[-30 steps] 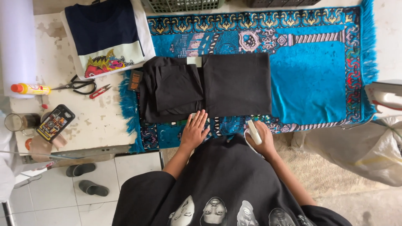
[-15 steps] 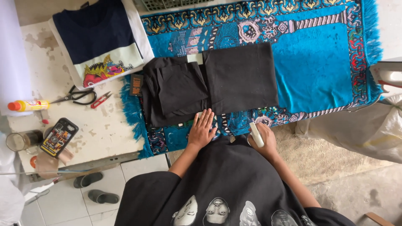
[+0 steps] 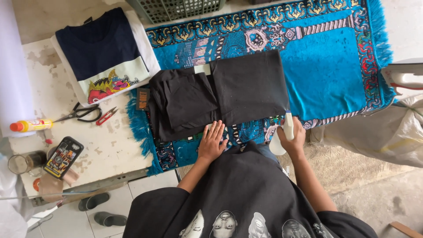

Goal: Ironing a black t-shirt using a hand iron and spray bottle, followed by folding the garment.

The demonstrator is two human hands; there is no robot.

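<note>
Black short-sleeved shirt with printed faces, bare forearms.

We see through one head-worn camera looking almost straight down from above the worktop [image 3: 105, 150]. It sits fairly high, taking in worktop, floor [image 3: 379, 198] and our own torso.

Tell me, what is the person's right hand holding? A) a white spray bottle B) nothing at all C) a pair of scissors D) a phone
A: the right hand is wrapped around a white spray bottle at the rug's near edge, while the scissors and phone lie untouched on the table to the left.
</note>
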